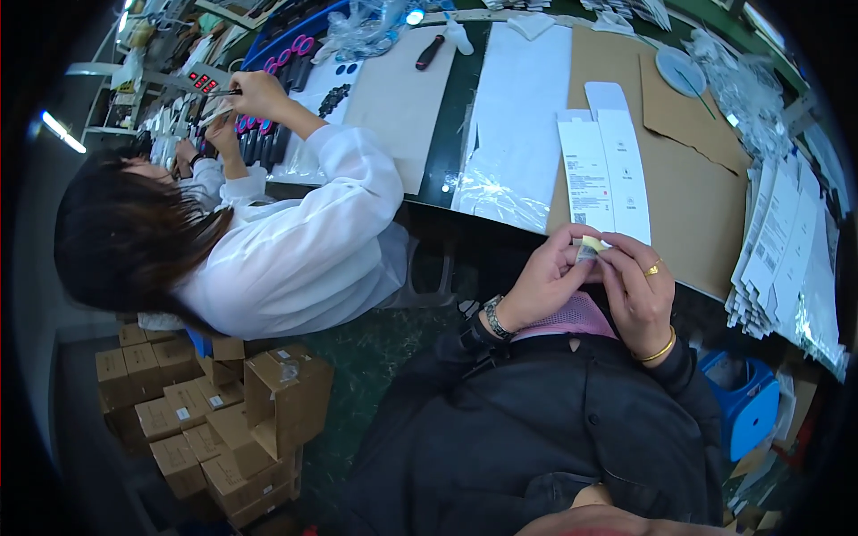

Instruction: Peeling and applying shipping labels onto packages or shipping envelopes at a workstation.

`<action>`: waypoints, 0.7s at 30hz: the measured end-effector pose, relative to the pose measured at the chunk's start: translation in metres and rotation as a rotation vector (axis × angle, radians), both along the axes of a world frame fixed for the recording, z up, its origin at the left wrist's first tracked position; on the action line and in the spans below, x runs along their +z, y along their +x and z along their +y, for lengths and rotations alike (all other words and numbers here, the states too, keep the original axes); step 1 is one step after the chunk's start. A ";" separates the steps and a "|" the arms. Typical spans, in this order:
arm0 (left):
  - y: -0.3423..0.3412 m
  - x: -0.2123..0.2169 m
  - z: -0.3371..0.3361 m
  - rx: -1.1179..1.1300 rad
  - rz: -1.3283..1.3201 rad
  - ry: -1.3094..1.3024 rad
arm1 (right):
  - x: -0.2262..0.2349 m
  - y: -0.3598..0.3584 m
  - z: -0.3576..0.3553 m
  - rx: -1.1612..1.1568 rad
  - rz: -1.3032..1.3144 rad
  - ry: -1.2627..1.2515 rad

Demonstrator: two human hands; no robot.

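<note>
My left hand (547, 281) and my right hand (638, 290) meet just in front of the table's edge. Between their fingertips is a small pale yellow slip (590, 243) with a dark patch, perhaps a label; the fingers cover part of it. Both hands are closed, pinching it from either side. Right behind them lies a flat, unfolded white carton (617, 165) with printed panels and an opened top flap. It rests on a brown cardboard sheet (684, 205) that covers this part of the table.
At the right edge stands a stack of flat white cartons (776, 237), below crumpled clear plastic (733, 80) and a round white lid (680, 71). On the left a co-worker in a white shirt (304, 232) holds a tool. Brown boxes (192, 402) and a blue stool (751, 411) stand below.
</note>
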State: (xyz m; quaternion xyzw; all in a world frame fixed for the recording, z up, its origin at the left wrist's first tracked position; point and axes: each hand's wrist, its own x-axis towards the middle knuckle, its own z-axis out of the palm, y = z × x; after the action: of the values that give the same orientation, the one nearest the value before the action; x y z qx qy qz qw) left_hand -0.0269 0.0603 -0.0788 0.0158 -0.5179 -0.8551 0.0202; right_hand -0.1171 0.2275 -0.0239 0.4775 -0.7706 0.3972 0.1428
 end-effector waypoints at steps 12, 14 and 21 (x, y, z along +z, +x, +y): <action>0.000 -0.007 -0.001 0.077 -0.060 -0.002 | -0.004 -0.001 -0.004 -0.049 -0.061 -0.005; 0.001 -0.008 -0.002 0.102 -0.050 -0.053 | -0.003 0.000 -0.002 0.001 -0.060 0.014; 0.003 0.004 -0.001 0.169 -0.107 -0.126 | -0.009 -0.001 0.000 0.075 -0.271 -0.033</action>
State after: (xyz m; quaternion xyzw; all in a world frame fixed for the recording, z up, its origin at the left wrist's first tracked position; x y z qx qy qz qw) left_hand -0.0234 0.0589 -0.0749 0.1037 -0.5680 -0.8139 0.0653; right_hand -0.1182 0.2273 -0.0333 0.4457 -0.7576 0.4759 0.0305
